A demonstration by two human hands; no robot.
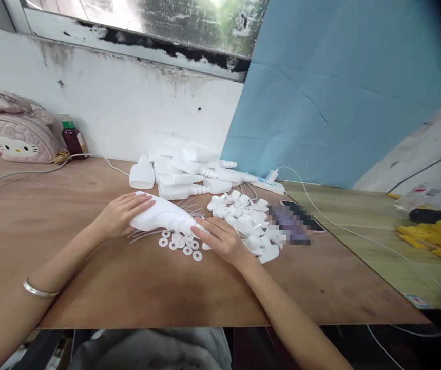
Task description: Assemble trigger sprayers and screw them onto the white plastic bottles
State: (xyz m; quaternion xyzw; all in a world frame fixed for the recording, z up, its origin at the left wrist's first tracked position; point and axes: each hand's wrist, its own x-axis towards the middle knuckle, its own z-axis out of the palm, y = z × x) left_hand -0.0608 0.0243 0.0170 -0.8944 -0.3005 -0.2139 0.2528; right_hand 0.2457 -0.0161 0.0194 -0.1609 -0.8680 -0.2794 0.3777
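My left hand (122, 214) wraps around the wide end of a white plastic bottle (161, 216) lying on its side on the wooden table (128, 277). My right hand (220, 237) pinches at the bottle's narrow neck end; whether a small part sits in the fingers is hidden. Several white washer rings (184, 245) lie just below the bottle, with thin clear tubes (145, 235) beside them. A heap of white caps (245, 216) sits right of my right hand. More white bottles (189, 174) are piled behind.
A pink cat-face bag (20, 134) and a dark drink bottle (73, 139) stand at the back left by the wall. A phone (299, 222) lies right of the caps, with a white power strip (266, 182) and cables behind. Yellow items (432, 234) lie far right.
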